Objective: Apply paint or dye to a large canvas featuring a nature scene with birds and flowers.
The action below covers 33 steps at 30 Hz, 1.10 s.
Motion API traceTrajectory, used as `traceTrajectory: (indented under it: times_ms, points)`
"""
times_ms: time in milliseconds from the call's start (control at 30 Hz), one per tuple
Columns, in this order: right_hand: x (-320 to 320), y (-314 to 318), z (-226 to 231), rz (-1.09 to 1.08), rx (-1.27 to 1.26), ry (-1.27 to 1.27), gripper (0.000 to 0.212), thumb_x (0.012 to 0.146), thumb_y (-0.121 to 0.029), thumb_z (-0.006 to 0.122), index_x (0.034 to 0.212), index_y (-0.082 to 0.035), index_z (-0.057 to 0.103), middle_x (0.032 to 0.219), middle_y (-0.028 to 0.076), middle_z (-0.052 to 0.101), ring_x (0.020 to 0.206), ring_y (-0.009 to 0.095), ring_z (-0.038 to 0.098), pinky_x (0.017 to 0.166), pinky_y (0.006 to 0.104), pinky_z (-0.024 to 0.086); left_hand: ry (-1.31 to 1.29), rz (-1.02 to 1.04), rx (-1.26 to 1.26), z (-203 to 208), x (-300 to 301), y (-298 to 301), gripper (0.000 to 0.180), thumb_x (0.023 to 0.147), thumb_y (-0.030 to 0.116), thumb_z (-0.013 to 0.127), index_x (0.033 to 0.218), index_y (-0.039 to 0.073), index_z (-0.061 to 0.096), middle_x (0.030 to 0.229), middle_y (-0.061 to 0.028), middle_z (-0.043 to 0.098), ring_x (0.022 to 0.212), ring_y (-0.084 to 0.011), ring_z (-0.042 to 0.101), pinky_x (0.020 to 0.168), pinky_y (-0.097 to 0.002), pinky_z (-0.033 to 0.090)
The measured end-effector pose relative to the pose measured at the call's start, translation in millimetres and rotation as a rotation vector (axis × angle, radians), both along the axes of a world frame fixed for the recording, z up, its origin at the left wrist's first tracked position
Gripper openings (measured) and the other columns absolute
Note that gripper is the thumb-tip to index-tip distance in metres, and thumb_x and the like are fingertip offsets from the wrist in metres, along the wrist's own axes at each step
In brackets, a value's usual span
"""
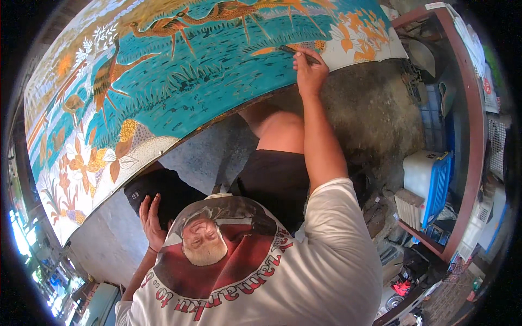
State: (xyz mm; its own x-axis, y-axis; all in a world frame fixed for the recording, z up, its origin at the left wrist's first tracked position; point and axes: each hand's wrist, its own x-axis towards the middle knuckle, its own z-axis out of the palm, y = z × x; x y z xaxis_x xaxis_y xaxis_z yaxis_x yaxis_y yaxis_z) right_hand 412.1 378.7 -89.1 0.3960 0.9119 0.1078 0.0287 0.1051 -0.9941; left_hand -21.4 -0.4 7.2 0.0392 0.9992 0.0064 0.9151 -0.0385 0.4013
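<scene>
White printed T-shirt (pixel 337 261) below painted teal cloth (pixel 217 92).
Right hand (pixel 312 71): fingers closed around slim dark tool (pixel 286 49), positioned over the cloth's right portion; tip contact indeterminate. Left hand (pixel 153 225): fingers extended, resting against black shorts (pixel 163 187). Cloth spans the area ahead of the torso.

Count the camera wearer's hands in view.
2. Right hand: at the painted sheet, holding a slim tool. Left hand: resting on the dark shorts. Neither is hidden.
</scene>
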Motion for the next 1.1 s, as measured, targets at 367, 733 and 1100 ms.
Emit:
traceTrajectory:
  times_ms: [367,733,1100]
  points:
    - [-4.2,-1.9,-3.5,0.036,0.051,-0.027,0.011,0.088,-0.002,0.067,0.098,0.002,0.069,0.083,0.010,0.071,0.068,0.013,0.066,0.058,0.0253,0.054,-0.009,0.026,-0.033,2.6,2.0,-0.9,0.075,0.071,0.015,0.070,0.142,0.007,0.049,0.144,-0.0218,0.046,0.136,-0.0417,0.040,0.115,-0.0491,0.028]
    - [-7.2,5.6,-13.6,0.043,0.080,-0.185,0.010,0.087,-0.004,0.069,0.096,0.000,0.070,0.081,0.005,0.070,0.068,0.010,0.063,0.060,0.0257,0.051,-0.016,0.026,-0.037,2.5,0.9,-1.3,0.075,0.070,0.015,0.070,0.142,0.008,0.050,0.145,-0.0240,0.044,0.136,-0.0430,0.038,0.115,-0.0495,0.027]
    - [-13.3,7.8,-9.1,0.072,0.064,-0.304,0.012,0.089,-0.004,0.067,0.100,0.000,0.070,0.081,0.006,0.070,0.066,0.010,0.064,0.057,0.0241,0.053,-0.001,0.013,-0.033,0.6,-3.0,-3.0,0.078,0.068,0.010,0.069,0.142,0.007,0.048,0.145,-0.0223,0.045,0.137,-0.0421,0.038,0.115,-0.0491,0.027]
